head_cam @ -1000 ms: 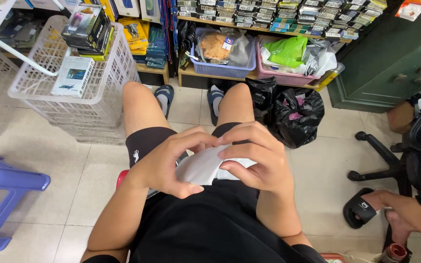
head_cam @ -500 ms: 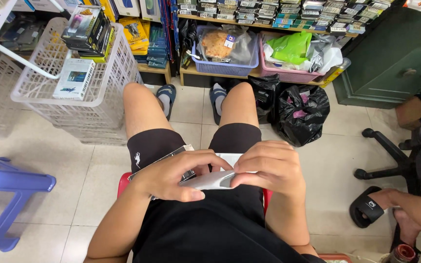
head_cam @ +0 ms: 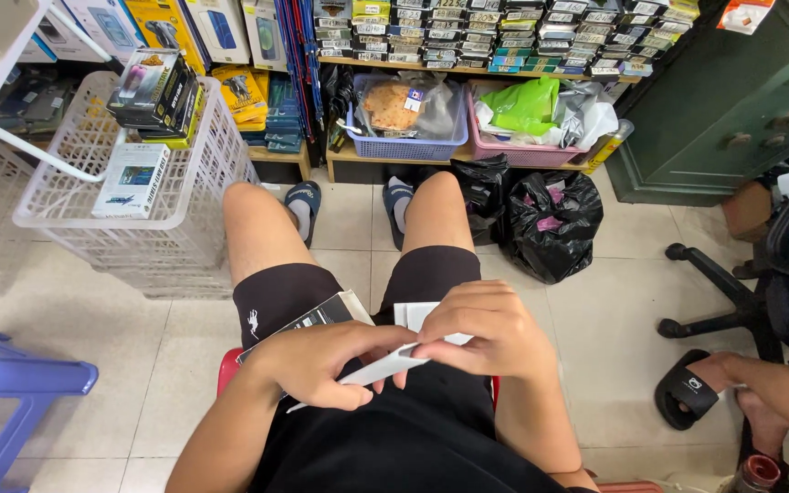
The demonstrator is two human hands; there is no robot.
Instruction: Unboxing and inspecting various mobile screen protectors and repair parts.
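I sit on a red stool (head_cam: 227,368) in black shorts, looking down at my lap. My left hand (head_cam: 317,363) and my right hand (head_cam: 484,330) both grip a thin flat white item (head_cam: 383,367), held edge-on between them above my thighs. A dark flat box (head_cam: 308,319) lies on my left thigh under the left hand. A white card or sleeve (head_cam: 411,315) rests on my right thigh, partly hidden by the right hand.
A white plastic basket (head_cam: 171,224) with small boxes stands at my left, a blue stool (head_cam: 6,379) nearer. Shelves with blue (head_cam: 404,146) and pink (head_cam: 527,153) baskets stand ahead, black bags (head_cam: 550,224) below. Another person's foot (head_cam: 741,383) and an office chair base (head_cam: 714,283) are at right.
My hands have dropped lower towards my lap and the white item has turned from face-up to nearly edge-on. The dark box on my left thigh has come into view.
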